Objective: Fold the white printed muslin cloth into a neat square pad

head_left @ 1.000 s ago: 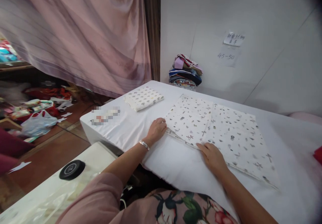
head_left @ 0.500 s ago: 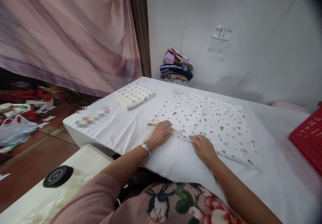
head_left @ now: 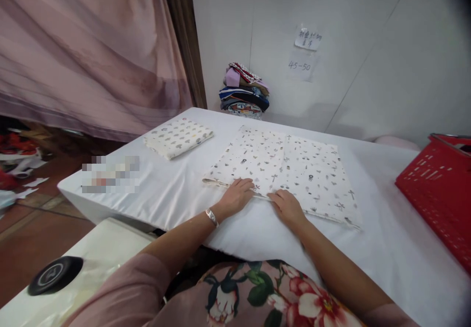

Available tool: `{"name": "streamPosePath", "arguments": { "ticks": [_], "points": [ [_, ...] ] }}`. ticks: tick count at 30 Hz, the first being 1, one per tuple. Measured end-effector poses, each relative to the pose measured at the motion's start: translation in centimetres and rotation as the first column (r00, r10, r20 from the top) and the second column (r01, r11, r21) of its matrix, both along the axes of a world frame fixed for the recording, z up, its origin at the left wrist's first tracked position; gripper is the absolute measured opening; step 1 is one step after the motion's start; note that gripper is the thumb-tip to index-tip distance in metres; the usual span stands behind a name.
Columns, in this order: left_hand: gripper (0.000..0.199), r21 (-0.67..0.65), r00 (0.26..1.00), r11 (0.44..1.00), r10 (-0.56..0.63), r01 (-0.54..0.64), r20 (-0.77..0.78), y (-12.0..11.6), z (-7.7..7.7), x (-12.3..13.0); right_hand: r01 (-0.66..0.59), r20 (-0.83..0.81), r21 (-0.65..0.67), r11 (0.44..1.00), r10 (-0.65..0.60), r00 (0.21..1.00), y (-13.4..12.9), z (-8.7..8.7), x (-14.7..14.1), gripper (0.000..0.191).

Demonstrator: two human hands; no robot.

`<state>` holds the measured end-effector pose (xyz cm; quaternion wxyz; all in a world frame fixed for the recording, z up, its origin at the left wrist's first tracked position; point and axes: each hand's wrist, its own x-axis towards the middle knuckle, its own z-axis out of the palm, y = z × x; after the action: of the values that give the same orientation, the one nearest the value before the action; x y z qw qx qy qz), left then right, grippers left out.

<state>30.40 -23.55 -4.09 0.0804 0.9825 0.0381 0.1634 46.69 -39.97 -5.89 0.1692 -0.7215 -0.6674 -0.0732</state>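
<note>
A white piece of cloth (head_left: pixel 309 170) with small grey and brown printed motifs lies folded on the white-covered table, a lengthwise line across its middle. My left hand (head_left: pixel 237 197), with a silver bracelet at the wrist, rests on its near edge, the fingers stretched forward and lying flat. Close by on the right, my right hand (head_left: pixel 289 210) has its bent fingers and thumb closed on the same edge. At the left, that edge curls into a small open fold. Farther left lies a folded cloth (head_left: pixel 180 138) with a grey heart-like print, touched by neither hand.
A red plastic basket (head_left: pixel 437 185) stands at the table's right. Behind the far edge of the table (head_left: pixel 390 209) rises a stack of folded fabrics (head_left: pixel 245 91). A blurred-out item (head_left: pixel 110 175) lies at the left corner. Nearer, a black round object (head_left: pixel 55 275) sits on a white surface.
My view has turned right, bringing more of the red basket in. The near edge of the cloth between my hands lies flatter; both hands have stayed at it.
</note>
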Motion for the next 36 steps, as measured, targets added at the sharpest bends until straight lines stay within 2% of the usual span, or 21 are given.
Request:
{"name": "streamPosePath", "arguments": {
  "ticks": [4, 9, 12, 19, 24, 29, 32, 36],
  "points": [
    [0.029, 0.025, 0.999, 1.0, -0.002, 0.001, 0.034, 0.2, -0.6, -0.4, 0.004, 0.015, -0.013, 1.0, -0.004, 1.0, 0.0, 0.0, 0.0, 0.028],
    [0.025, 0.146, 0.991, 0.989, -0.042, 0.023, 0.124, 0.3, -1.1, 0.1, 0.006, 0.011, -0.004, 1.0, -0.005, 1.0, 0.1, -0.1, 0.0, 0.028],
    [0.023, 0.181, 0.99, 0.983, -0.018, -0.008, 0.137, 0.4, -1.2, 0.3, 0.012, 0.005, 0.015, 1.0, -0.012, 1.0, 0.0, -0.1, -0.1, 0.028],
    [0.019, 0.156, 0.992, 0.988, -0.017, -0.003, 0.123, 0.4, -1.8, 0.5, -0.019, 0.077, 0.044, 0.999, 0.016, 0.997, 0.1, -0.4, -0.2, 0.028],
    [0.017, 0.137, 0.993, 0.987, 0.066, -0.079, 0.099, 0.1, -1.8, 0.7, -0.09, 0.159, 0.065, 0.994, 0.078, 0.984, 1.8, -1.4, -0.2, 0.03],
    [0.015, 0.15, 0.994, 0.984, 0.082, -0.091, 0.068, -0.1, -1.7, 0.6, -0.082, 0.159, 0.067, 0.994, 0.07, 0.985, 3.2, -2.4, -0.6, 0.031],
    [0.015, 0.146, 0.995, 0.985, 0.089, -0.095, 0.045, 0.7, -1.7, -0.1, -0.089, 0.129, 0.04, 0.995, 0.083, 0.988, 3.3, -2.6, -0.6, 0.032],
    [0.021, 0.115, 0.982, 0.976, 0.184, -0.187, 0.04, 2.7, -2.0, -1.9, -0.101, 0.1, 0.051, 0.994, 0.096, 0.99, 3.1, -2.4, -0.6, 0.035]
  ]
}}
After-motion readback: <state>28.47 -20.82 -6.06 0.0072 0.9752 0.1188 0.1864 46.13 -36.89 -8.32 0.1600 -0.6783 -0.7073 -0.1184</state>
